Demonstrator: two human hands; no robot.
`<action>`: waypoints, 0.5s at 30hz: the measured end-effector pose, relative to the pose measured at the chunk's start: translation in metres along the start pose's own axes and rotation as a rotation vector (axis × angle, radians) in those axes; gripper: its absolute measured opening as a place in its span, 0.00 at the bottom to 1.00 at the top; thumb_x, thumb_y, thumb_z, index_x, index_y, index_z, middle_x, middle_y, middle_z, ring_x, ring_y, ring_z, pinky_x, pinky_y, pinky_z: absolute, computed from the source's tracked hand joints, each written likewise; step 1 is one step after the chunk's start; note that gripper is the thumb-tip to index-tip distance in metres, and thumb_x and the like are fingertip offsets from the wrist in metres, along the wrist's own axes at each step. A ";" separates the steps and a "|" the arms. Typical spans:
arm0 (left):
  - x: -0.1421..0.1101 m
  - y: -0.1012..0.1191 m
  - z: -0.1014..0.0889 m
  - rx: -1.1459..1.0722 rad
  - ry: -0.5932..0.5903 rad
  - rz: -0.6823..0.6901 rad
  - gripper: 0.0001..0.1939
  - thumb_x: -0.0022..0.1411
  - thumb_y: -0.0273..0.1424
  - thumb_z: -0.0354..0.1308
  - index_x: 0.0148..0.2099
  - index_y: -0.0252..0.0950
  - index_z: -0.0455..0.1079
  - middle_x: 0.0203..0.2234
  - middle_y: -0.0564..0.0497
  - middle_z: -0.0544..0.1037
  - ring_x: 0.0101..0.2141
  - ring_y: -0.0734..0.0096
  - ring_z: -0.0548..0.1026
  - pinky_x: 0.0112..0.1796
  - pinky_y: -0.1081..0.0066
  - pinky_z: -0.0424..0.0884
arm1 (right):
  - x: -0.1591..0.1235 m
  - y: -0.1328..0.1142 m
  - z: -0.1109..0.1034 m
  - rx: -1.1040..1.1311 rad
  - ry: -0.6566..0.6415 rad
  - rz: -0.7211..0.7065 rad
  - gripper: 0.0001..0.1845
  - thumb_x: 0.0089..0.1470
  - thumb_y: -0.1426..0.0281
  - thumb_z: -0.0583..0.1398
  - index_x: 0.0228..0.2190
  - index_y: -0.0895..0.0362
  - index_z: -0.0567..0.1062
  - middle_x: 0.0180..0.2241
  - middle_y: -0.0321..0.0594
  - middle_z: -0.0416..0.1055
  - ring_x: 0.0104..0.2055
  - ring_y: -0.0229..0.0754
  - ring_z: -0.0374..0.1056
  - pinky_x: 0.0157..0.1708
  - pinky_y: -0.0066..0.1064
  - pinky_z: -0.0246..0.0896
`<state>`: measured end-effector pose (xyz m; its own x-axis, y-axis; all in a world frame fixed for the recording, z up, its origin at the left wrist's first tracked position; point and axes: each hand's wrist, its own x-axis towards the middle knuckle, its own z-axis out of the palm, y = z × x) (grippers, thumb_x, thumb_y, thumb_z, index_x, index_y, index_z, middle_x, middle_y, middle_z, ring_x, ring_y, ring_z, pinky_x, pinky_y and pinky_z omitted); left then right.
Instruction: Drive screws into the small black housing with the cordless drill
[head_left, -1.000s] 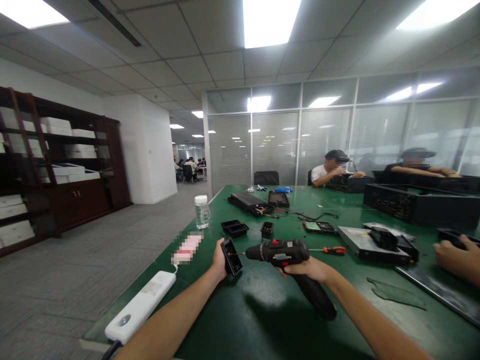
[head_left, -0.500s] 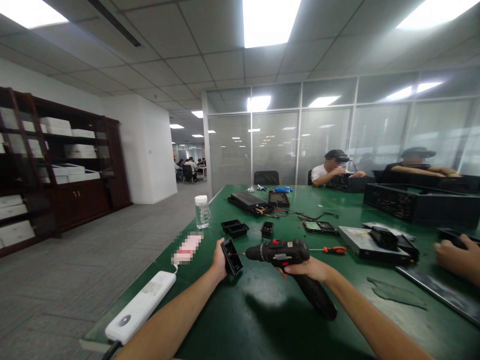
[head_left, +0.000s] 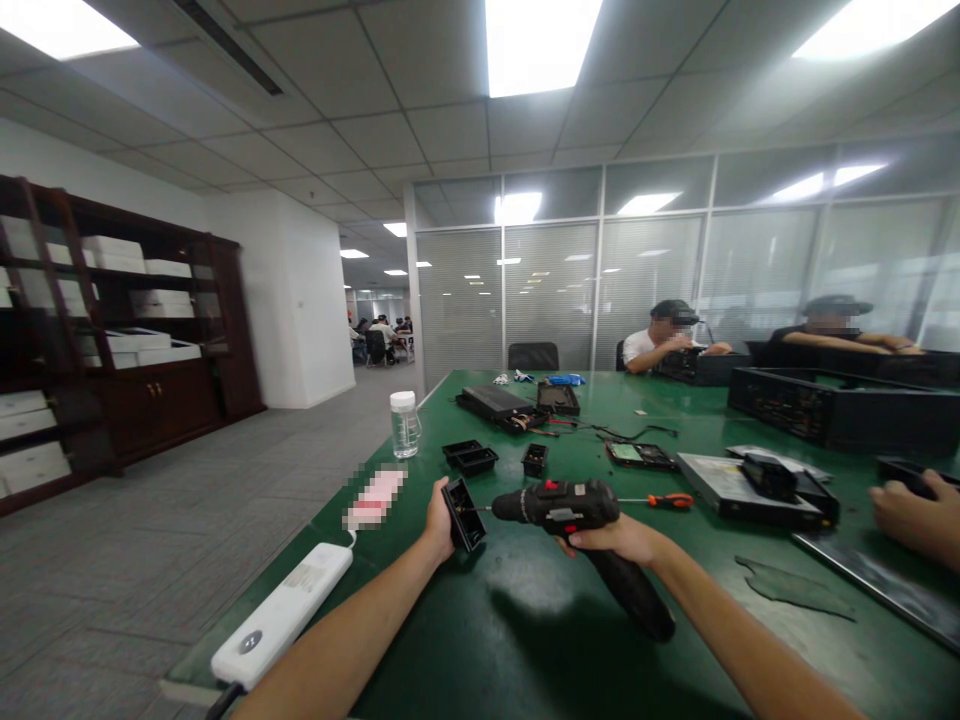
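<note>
My left hand [head_left: 437, 520] is closed around a small black plastic housing [head_left: 464, 514], holding it on edge on the green table [head_left: 525, 640]. My right hand [head_left: 609, 538] grips a black cordless electric screwdriver [head_left: 570, 510] with red trim. Its bit points left into the housing. The screwdriver's handle runs down and to the right, past my wrist.
A white power strip [head_left: 279, 616] lies at the table's near left edge. A water bottle [head_left: 404, 423], small black trays [head_left: 469, 457], an orange-handled screwdriver [head_left: 660, 500], opened black devices [head_left: 757, 488] and a black crate [head_left: 832, 408] lie beyond. Another person's hand [head_left: 911, 518] rests at the right; two people sit across.
</note>
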<state>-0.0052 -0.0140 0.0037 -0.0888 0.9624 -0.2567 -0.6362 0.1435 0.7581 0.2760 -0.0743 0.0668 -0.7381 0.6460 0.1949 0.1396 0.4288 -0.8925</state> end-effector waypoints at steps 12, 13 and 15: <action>-0.001 0.000 0.001 0.008 -0.018 -0.003 0.20 0.51 0.50 0.53 0.26 0.37 0.64 0.17 0.53 0.68 0.18 0.68 0.68 0.24 0.67 0.67 | 0.001 0.001 -0.003 -0.035 -0.044 -0.032 0.21 0.50 0.55 0.60 0.31 0.63 0.73 0.28 0.40 0.67 0.33 0.40 0.63 0.40 0.33 0.58; -0.001 0.000 0.000 0.010 -0.017 0.005 0.20 0.51 0.50 0.53 0.26 0.37 0.64 0.17 0.53 0.68 0.18 0.68 0.68 0.24 0.67 0.67 | 0.001 0.000 -0.003 -0.036 -0.049 -0.037 0.21 0.50 0.55 0.60 0.31 0.63 0.73 0.28 0.40 0.67 0.33 0.40 0.63 0.40 0.33 0.58; 0.000 -0.001 0.000 0.015 -0.021 0.012 0.20 0.51 0.50 0.53 0.26 0.37 0.64 0.17 0.53 0.68 0.19 0.68 0.68 0.24 0.67 0.67 | 0.002 0.000 -0.003 -0.039 -0.055 -0.035 0.20 0.50 0.55 0.60 0.31 0.63 0.73 0.29 0.41 0.67 0.34 0.41 0.63 0.40 0.33 0.58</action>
<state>-0.0049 -0.0142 0.0033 -0.0801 0.9688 -0.2347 -0.6235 0.1350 0.7701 0.2768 -0.0714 0.0688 -0.7782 0.5948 0.2016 0.1384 0.4755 -0.8688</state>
